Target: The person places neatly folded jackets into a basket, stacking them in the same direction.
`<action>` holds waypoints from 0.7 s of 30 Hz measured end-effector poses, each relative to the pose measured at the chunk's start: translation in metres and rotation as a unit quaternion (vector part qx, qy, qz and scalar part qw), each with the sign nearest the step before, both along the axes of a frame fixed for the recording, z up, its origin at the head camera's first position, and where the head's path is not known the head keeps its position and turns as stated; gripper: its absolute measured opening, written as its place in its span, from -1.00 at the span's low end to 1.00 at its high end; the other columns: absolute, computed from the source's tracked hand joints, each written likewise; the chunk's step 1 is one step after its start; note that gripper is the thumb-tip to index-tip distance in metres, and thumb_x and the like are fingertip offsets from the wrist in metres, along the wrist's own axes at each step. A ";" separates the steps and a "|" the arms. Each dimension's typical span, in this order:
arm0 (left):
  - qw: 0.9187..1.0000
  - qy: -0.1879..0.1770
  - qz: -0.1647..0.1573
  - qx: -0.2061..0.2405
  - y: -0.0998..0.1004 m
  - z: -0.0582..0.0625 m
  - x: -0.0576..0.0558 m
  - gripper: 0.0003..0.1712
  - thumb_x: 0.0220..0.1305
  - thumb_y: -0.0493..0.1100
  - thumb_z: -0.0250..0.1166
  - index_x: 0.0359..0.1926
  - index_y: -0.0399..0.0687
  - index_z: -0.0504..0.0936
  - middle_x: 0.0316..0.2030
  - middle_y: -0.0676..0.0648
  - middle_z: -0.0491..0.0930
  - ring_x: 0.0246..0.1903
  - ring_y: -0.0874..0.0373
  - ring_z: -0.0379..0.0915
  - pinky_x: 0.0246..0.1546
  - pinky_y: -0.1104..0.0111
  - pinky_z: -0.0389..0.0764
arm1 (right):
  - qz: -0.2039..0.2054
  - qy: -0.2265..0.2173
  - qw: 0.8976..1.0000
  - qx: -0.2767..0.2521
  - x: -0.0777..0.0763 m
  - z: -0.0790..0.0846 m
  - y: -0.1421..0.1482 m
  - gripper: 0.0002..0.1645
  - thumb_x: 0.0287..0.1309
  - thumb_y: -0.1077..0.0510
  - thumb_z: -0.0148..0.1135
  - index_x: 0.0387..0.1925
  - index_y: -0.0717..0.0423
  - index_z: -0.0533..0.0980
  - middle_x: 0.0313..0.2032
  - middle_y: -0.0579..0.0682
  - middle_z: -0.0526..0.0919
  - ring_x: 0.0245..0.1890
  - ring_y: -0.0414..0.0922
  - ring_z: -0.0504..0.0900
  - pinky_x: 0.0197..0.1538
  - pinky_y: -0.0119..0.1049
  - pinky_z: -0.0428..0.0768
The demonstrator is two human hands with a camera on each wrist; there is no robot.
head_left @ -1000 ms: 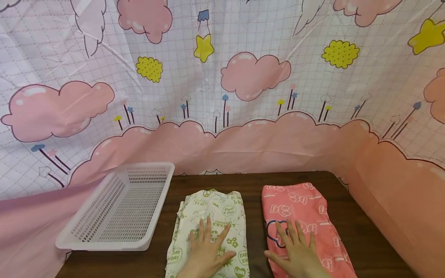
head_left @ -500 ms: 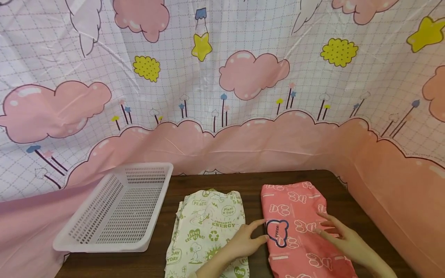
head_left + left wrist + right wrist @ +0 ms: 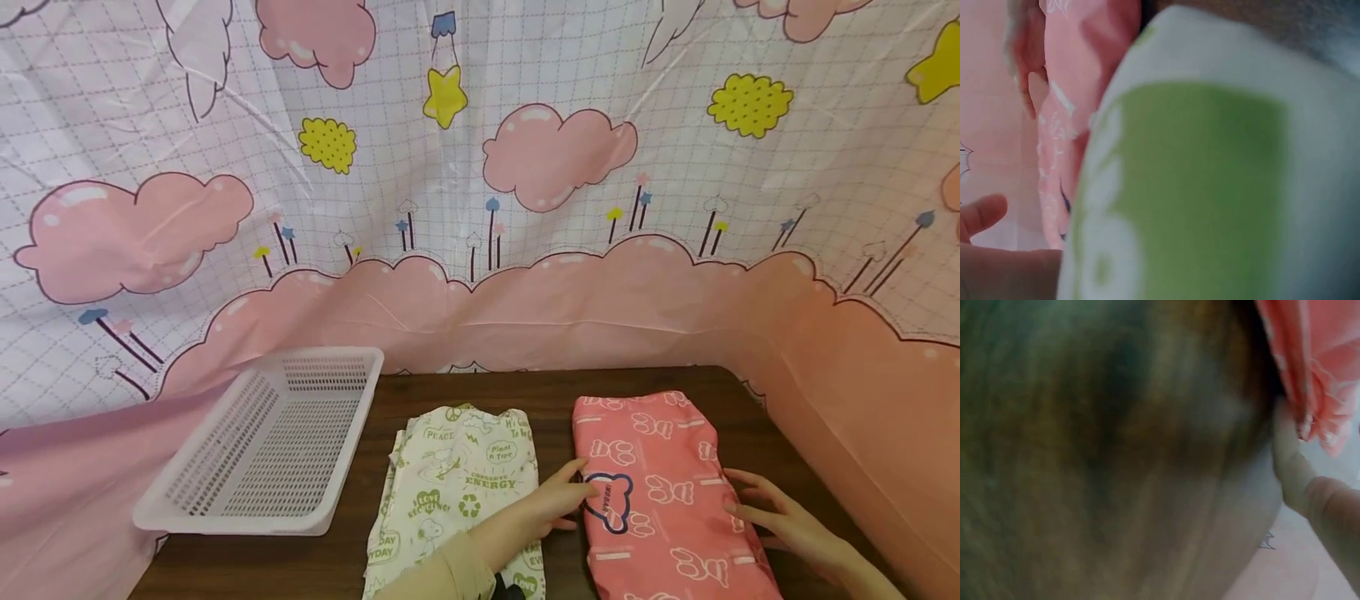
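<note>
Shifting to opposite edges of the pink cloth (image 3: 663, 529), left hand (image 3: 557, 502) and right hand (image 3: 786, 515), fingers released, apparently singled it out.

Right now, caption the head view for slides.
Left grip and right grip at opposite edges of folded pink fabric; to its left, folded green-printed white fabric and a white perforated basket.

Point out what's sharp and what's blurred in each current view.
Head view: evenly lit and mostly crisp, with the basket and backdrop both readable; left wrist view: the white cloth fills much of the frame, badly out of focus; right wrist view: the brown table is a smear, while the pink cloth at upper right looks clearer.
</note>
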State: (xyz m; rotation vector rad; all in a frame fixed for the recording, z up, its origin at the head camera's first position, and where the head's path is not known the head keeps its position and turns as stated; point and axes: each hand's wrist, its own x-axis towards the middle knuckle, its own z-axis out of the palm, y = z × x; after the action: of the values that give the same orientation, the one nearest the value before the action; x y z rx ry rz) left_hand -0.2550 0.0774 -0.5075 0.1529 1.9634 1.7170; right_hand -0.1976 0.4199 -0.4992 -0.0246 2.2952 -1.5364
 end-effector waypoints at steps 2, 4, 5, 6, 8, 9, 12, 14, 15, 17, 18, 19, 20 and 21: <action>1.000 -0.004 0.004 0.008 0.004 -0.002 -0.003 -0.30 0.26 -0.15 0.26 0.42 0.17 0.33 0.26 -0.24 0.34 0.03 -0.17 0.45 -0.16 -0.12 0.58 | -0.006 -0.011 1.000 -0.022 -0.001 -0.003 0.003 -0.23 0.47 0.00 -0.03 0.49 0.14 -0.12 0.32 0.55 -0.09 0.18 0.22 0.38 -0.03 0.12 0.57; 1.000 -0.003 -0.006 0.009 0.008 -0.003 -0.004 -0.29 0.27 -0.16 0.27 0.43 0.21 0.32 0.24 -0.22 0.36 -0.02 -0.11 0.50 -0.21 -0.11 0.61 | 0.003 -0.029 0.998 -0.054 -0.004 -0.003 0.006 -0.27 0.49 0.01 -0.08 0.50 0.06 -0.12 0.34 0.53 -0.05 0.18 0.16 0.40 -0.02 0.13 0.56; 1.000 -0.003 -0.011 0.009 0.009 -0.004 -0.005 -0.28 0.27 -0.15 0.28 0.43 0.24 0.32 0.21 -0.21 0.38 -0.05 -0.08 0.52 -0.24 -0.10 0.62 | 0.009 -0.039 0.997 -0.071 -0.005 -0.003 0.007 -0.30 0.50 0.01 -0.10 0.50 -0.01 -0.10 0.34 0.50 0.03 0.17 0.11 0.42 -0.02 0.13 0.55; 1.000 -0.001 -0.017 0.006 0.010 -0.005 -0.006 -0.28 0.28 -0.15 0.29 0.43 0.27 0.31 0.18 -0.18 0.40 -0.09 -0.04 0.53 -0.27 -0.08 0.63 | 0.018 -0.047 0.995 -0.086 -0.007 -0.003 0.008 -0.34 0.50 0.01 -0.13 0.49 -0.08 -0.06 0.33 0.45 0.11 0.16 0.07 0.44 -0.01 0.13 0.55; 1.000 -0.002 -0.028 0.003 0.011 -0.008 -0.006 -0.26 0.27 -0.12 0.31 0.44 0.33 0.30 0.09 -0.13 0.46 -0.15 0.02 0.54 -0.33 -0.04 0.65 | 0.039 -0.056 0.991 -0.115 -0.009 -0.003 0.010 -0.42 0.51 0.04 -0.15 0.46 -0.25 0.02 0.31 0.30 0.23 0.13 0.01 0.46 0.00 0.14 0.54; 0.999 -0.008 -0.034 0.010 0.012 -0.010 -0.007 -0.24 0.27 -0.13 0.32 0.44 0.35 0.28 0.05 -0.12 0.48 -0.17 0.03 0.56 -0.34 -0.03 0.65 | 0.049 -0.062 0.988 -0.129 -0.010 -0.004 0.009 -0.46 0.52 0.06 -0.17 0.42 -0.36 0.06 0.31 0.24 0.25 0.13 -0.01 0.46 0.02 0.15 0.53; 0.997 -0.031 -0.045 0.045 0.014 -0.017 -0.006 -0.15 0.24 -0.23 0.34 0.47 0.31 0.22 0.14 -0.17 0.42 -0.15 0.02 0.56 -0.26 0.00 0.65 | 0.085 -0.069 0.981 -0.159 -0.013 -0.004 0.005 -0.39 0.52 0.12 -0.19 0.45 -0.44 -0.01 0.37 0.36 0.06 0.15 0.02 0.44 0.03 0.19 0.51; 0.995 -0.045 -0.049 0.075 0.016 -0.021 -0.003 -0.09 0.19 -0.33 0.34 0.49 0.26 0.20 0.26 -0.26 0.31 -0.10 -0.01 0.55 -0.13 0.02 0.62 | 0.100 -0.076 0.978 -0.169 -0.014 -0.005 0.000 -0.24 0.51 0.15 -0.18 0.51 -0.41 -0.21 0.40 0.48 -0.23 0.17 0.06 0.42 0.04 0.22 0.50; 0.993 -0.049 -0.049 0.091 0.017 -0.022 -0.001 -0.07 0.16 -0.39 0.33 0.49 0.22 0.20 0.31 -0.29 0.23 -0.07 -0.03 0.53 -0.07 0.03 0.60 | 0.106 -0.079 0.976 -0.172 -0.014 -0.006 -0.004 -0.17 0.50 0.17 -0.17 0.53 -0.36 -0.32 0.38 0.50 -0.38 0.17 0.09 0.41 0.04 0.22 0.50; 0.991 -0.050 -0.049 0.111 0.018 -0.022 0.002 -0.05 0.12 -0.47 0.30 0.48 0.18 0.22 0.40 -0.31 0.08 0.01 -0.05 0.48 0.04 0.05 0.53 | 0.113 -0.080 0.976 -0.166 -0.015 -0.007 -0.010 -0.07 0.48 0.19 -0.14 0.50 -0.21 -0.51 0.36 0.49 -0.57 0.20 0.14 0.36 0.06 0.21 0.49; 0.991 -0.049 -0.048 0.117 0.018 -0.022 0.004 -0.05 0.10 -0.50 0.29 0.47 0.16 0.24 0.40 -0.31 0.07 0.01 -0.04 0.46 0.07 0.07 0.52 | 0.114 -0.077 0.978 -0.159 -0.015 -0.009 -0.012 -0.04 0.47 0.20 -0.13 0.49 -0.17 -0.56 0.36 0.47 -0.62 0.22 0.19 0.32 0.07 0.21 0.48; 0.991 -0.046 -0.046 0.120 0.018 -0.022 0.006 -0.05 0.09 -0.53 0.28 0.46 0.14 0.25 0.40 -0.31 0.07 0.01 -0.04 0.46 0.07 0.09 0.52 | 0.114 -0.072 0.979 -0.152 -0.014 -0.010 -0.013 -0.02 0.46 0.21 -0.11 0.47 -0.14 -0.59 0.37 0.44 -0.64 0.24 0.21 0.27 0.09 0.19 0.48; 0.990 -0.044 -0.045 0.123 0.018 -0.022 0.007 -0.06 0.08 -0.54 0.27 0.46 0.13 0.27 0.40 -0.31 0.08 0.01 -0.03 0.46 0.06 0.10 0.52 | 0.113 -0.067 0.980 -0.150 -0.014 -0.012 -0.014 -0.01 0.46 0.22 -0.10 0.48 -0.16 -0.57 0.37 0.41 -0.65 0.24 0.22 0.25 0.10 0.16 0.48; 0.990 -0.041 -0.045 0.125 0.019 -0.022 0.007 -0.06 0.07 -0.56 0.26 0.45 0.11 0.28 0.41 -0.31 0.08 0.05 -0.04 0.43 0.07 0.11 0.52 | 0.110 -0.062 0.981 -0.148 -0.013 -0.013 -0.015 -0.01 0.45 0.23 -0.09 0.49 -0.18 -0.54 0.37 0.38 -0.67 0.25 0.20 0.24 0.11 0.13 0.49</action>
State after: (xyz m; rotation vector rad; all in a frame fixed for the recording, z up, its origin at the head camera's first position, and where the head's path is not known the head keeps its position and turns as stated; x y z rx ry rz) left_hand -0.2476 0.0961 -0.5298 0.2519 1.6524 1.8740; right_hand -0.2106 0.4054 -0.5121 -0.2470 1.8825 -1.6932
